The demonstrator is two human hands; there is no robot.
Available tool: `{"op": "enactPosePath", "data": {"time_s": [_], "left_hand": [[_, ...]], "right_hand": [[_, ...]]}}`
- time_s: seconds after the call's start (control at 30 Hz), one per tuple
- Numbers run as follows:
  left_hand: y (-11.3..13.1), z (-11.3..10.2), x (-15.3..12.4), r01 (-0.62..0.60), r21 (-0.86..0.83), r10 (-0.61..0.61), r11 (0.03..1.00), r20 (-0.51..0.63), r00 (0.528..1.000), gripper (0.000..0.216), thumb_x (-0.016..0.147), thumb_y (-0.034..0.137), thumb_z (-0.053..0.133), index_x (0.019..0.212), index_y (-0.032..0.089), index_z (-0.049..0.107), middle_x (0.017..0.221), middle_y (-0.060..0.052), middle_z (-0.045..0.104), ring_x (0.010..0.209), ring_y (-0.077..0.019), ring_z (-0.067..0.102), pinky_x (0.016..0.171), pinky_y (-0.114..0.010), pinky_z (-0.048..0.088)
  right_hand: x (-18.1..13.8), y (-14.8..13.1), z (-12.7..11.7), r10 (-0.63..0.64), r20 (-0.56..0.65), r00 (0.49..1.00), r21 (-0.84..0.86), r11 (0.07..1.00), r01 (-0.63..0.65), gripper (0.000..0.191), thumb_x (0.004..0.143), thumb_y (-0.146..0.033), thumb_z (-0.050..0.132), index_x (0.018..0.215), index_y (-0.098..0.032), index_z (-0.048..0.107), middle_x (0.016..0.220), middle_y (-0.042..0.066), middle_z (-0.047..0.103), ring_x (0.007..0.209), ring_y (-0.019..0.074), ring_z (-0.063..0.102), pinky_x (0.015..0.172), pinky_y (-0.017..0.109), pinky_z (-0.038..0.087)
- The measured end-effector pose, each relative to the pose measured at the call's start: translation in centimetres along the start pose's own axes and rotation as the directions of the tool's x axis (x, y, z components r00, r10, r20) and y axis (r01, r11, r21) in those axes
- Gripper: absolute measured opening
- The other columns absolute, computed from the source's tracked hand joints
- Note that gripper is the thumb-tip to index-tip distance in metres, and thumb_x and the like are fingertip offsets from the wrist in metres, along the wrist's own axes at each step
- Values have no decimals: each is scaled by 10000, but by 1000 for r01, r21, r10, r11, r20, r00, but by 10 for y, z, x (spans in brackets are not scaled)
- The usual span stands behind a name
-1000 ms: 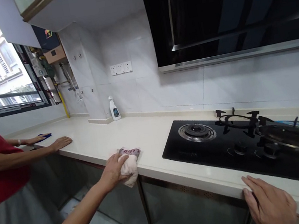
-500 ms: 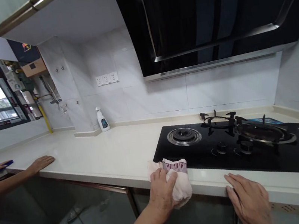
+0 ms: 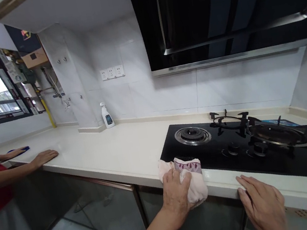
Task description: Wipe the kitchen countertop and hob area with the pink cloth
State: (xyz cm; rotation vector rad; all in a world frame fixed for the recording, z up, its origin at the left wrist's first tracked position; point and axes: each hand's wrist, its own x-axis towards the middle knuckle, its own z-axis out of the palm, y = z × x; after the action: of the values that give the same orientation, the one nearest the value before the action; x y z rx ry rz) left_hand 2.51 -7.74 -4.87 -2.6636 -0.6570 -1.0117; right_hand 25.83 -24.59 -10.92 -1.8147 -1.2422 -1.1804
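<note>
My left hand [image 3: 175, 193] is closed over a folded pale pink cloth [image 3: 197, 185] with a purple patterned band. It presses the cloth onto the front edge of the white countertop [image 3: 135, 149], by the near left corner of the black gas stove [image 3: 222, 166]. To the right, my right hand [image 3: 263, 202] rests on the counter's front edge, holding nothing, its fingers stretched out and the thumb apart. The stove has a bare burner [image 3: 193, 136] on its left and black pan supports [image 3: 279, 134] lying on its right side.
A white spray bottle [image 3: 107, 115] stands against the back wall. At the far left another person in a red top has one hand [image 3: 44, 158] on the counter and the other on a blue cloth [image 3: 20, 149]. A black range hood [image 3: 221, 11] overhangs the stove.
The view has shifted a little, and the other person shows more at the left, the blue cloth moved farther over the counter. My hands keep about the same places on the counter edge.
</note>
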Motion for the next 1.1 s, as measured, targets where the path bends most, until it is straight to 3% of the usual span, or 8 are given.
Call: {"op": "enactPosePath", "data": {"time_s": [0.37, 0.57, 0.7, 0.8, 0.9, 0.97, 1.1], "left_hand": [[32, 27, 2, -38, 13, 38, 999, -41, 998, 1000, 503, 550, 960, 1361, 252, 541, 1309, -209, 601, 1230, -459, 530, 972, -620, 458], [52, 34, 2, -50, -61, 49, 997, -18, 999, 1015, 541, 521, 960, 1411, 268, 503, 1366, -209, 582, 1284, -469, 521, 1025, -634, 452], [47, 44, -2, -82, -194, 64, 978, -97, 993, 976, 768, 448, 803, 1572, 236, 292, 1456, -222, 528, 1391, -446, 454, 1092, -636, 418], [28, 38, -6, -149, -306, 127, 940, -91, 988, 950, 838, 279, 674, 1622, 192, 143, 1484, -217, 508, 1424, -374, 448, 1161, -582, 392], [-8, 11, -11, -201, -414, 224, 888, 7, 975, 1004, 789, 277, 750, 1619, 215, 190, 1579, -201, 400, 1471, -353, 391, 1183, -510, 407], [-39, -13, -12, -130, -454, 172, 881, 52, 984, 885, 821, 305, 772, 1574, 262, 309, 1625, -174, 329, 1492, -333, 363, 1168, -468, 432], [-108, -46, 5, 64, -391, -68, 918, 2, 998, 457, 961, 282, 601, 1412, 279, 527, 1429, -116, 551, 1332, -260, 539, 1104, -436, 468]], "right_hand": [[0, 1, 3, -4, -16, 1000, 33, 999, 5, 338, 1014, -396, 469, 1236, -225, 657, 1179, 84, 727, 1089, 254, 645, 943, 427, 400], [15, -7, -12, 146, 105, 984, 235, 957, -167, 444, 1025, -474, 403, 1363, -245, 576, 1366, 117, 614, 1232, 291, 571, 1003, 476, 414], [38, -44, -8, -89, 181, 980, 376, 927, 15, 538, 990, -480, 485, 1488, -280, 454, 1481, 110, 537, 1330, 283, 523, 1056, 465, 424], [45, -72, 14, -214, 215, 953, 376, 919, 122, 589, 980, -500, 498, 1522, -288, 405, 1452, 91, 581, 1314, 275, 542, 1046, 463, 425], [41, -81, 31, -271, 247, 930, 296, 935, 194, 675, 937, -539, 564, 1544, -307, 383, 1460, 88, 591, 1277, 296, 562, 994, 469, 426], [38, -83, 32, -276, 287, 918, 258, 944, 203, 741, 870, -523, 658, 1535, -320, 405, 1506, 101, 551, 1294, 328, 544, 993, 486, 411], [50, -104, 22, -160, 452, 877, 166, 982, 93, 795, 697, -424, 825, 1429, -298, 541, 1478, 156, 560, 1285, 403, 522, 1044, 585, 353]]}}
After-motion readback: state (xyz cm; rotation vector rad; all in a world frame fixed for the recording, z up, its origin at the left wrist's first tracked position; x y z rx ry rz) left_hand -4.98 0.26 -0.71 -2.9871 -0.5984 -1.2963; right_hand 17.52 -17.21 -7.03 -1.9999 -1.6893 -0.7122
